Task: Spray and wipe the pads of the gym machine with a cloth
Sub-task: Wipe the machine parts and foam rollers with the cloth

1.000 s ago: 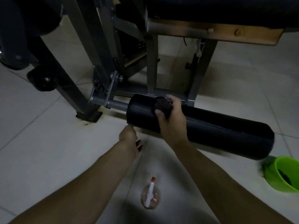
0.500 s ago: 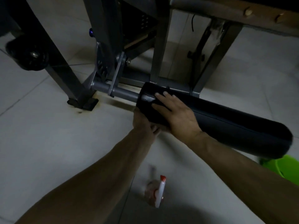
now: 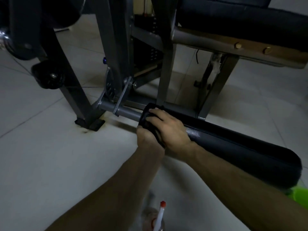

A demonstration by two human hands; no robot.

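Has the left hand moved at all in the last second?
Yes. The left hand hung just below the pad; it has come up against the pad's end by the bar, under the right hand.

Both arms were bare. The left forearm [image 3: 116, 189] and the right forearm [image 3: 233, 177] showed uncovered skin from the lower edge of the view up to the wrists, and the left hand [image 3: 146, 135] and right hand [image 3: 170, 129] were bare as well. Tendon lines ran along the right forearm near its wrist; the right hand's knuckles showed in the dim light.
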